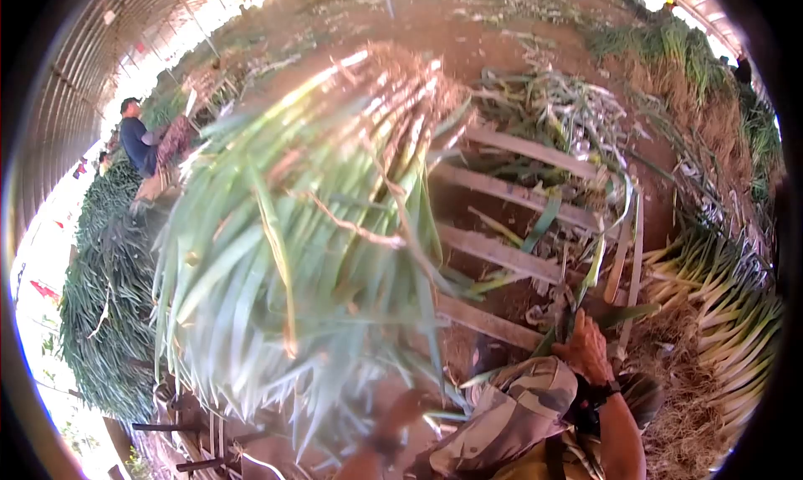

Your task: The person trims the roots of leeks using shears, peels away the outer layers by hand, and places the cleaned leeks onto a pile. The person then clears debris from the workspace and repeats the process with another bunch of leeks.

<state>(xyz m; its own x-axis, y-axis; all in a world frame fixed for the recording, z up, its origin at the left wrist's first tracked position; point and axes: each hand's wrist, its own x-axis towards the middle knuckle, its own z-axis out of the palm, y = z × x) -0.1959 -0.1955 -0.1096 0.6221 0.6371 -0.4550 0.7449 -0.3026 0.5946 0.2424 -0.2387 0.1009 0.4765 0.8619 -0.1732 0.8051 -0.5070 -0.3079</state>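
Observation:
A large pile of green onions point(309, 229) fills the middle of the head view, roots toward the far side and long leaves fanning toward me, partly smeared by motion. My left hand point(406, 409) is below the leaf tips, so blurred that its fingers cannot be made out. Near my knee, in camouflage trousers point(519, 405), my right hand point(585, 350) is closed with its fingers curled. Green onion leaves point(592, 266) stick out around it, and it appears to grip them. A dark band circles the right wrist.
Wooden slats point(502, 200) form a rack beside the pile, with stripped leaves point(577, 120) heaped behind it. More green onions with roots point(711, 329) lie at the right. Another person point(138, 141) sits at the far left by a tall green heap point(109, 287).

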